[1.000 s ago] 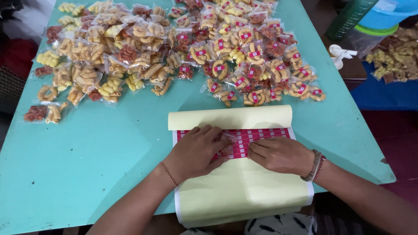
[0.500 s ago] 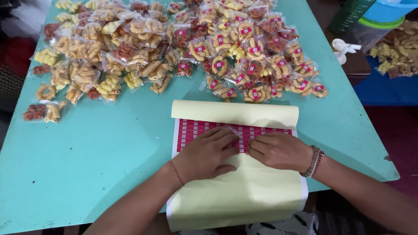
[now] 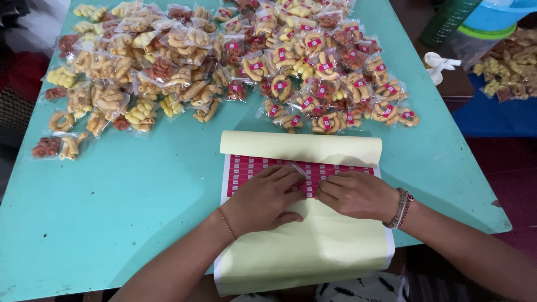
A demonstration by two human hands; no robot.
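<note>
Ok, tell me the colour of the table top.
Light turquoise table top, clearest in the head view.

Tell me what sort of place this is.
Probably a small home snack-packing workspace. A turquoise table holds heaps of small clear bags of ring-shaped snacks, many bearing red stickers, and the left hand and right hand rest on a yellow-backed sheet of red stickers.

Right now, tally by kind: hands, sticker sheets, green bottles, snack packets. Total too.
Hands: 2, left hand and right hand, both on the sheet
Sticker sheet: 1
Green bottle: 1
Snack packets: heaped and overlapping, too many to count
Total counted: 4
</note>
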